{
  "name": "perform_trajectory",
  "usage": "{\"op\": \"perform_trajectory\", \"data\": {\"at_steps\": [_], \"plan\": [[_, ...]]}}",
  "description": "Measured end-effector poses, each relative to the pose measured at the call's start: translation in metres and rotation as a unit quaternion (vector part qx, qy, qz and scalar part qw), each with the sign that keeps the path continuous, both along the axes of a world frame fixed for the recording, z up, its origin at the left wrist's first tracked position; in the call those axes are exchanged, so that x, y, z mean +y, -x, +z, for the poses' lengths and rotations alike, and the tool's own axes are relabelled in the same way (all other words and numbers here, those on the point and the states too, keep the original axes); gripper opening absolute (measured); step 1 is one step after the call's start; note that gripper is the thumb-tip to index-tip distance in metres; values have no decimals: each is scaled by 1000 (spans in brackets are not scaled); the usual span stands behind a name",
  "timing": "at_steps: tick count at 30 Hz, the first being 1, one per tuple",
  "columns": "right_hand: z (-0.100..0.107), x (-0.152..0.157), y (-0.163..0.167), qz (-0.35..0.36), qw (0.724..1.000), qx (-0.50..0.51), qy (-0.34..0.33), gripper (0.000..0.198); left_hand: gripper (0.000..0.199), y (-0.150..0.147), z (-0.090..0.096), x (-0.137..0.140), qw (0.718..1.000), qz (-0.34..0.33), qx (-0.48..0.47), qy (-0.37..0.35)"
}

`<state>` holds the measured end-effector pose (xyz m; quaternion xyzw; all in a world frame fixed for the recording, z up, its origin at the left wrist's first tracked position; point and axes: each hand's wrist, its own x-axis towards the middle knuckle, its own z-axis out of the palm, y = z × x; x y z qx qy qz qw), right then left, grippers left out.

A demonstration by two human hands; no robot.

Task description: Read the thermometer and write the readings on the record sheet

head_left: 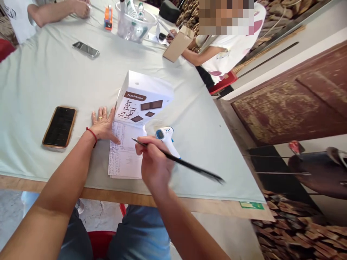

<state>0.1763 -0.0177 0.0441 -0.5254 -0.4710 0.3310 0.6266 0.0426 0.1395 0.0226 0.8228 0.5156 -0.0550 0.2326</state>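
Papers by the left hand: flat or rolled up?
Flat: the papers lie on the tablecloth, rows of marks showing, the left hand partly over their left edge.

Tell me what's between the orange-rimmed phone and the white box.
In the head view, the left hand lies between the phone and the white box, with tablecloth between phone and hand.

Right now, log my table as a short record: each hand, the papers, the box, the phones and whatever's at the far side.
Left hand: fingers spread, thumb over the papers
Right hand: holding a black pen, tip above the papers
Papers: covered in small marks, too small to read
White box: upright, marked NutriMotion
Thermometer: white and blue, partly behind the right hand
Near phone: left of the left hand, screen dark
Other phone: farther away
Far side: clear tub holding bottles
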Motion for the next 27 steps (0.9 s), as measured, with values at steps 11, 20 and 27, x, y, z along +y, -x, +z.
{"op": "perform_trajectory", "data": {"at_steps": [11,20,27], "plan": [[-56,22,-5,-43,982,-69,170,17,161,1,-2,0,1000,-10,-11,6],[-54,22,-7,-21,980,-77,181,20,162,2,-3,0,1000,-13,-20,8],[-60,21,-6,-21,983,-93,160,17,162,3,-10,3,999,-20,-42,-1]]}}
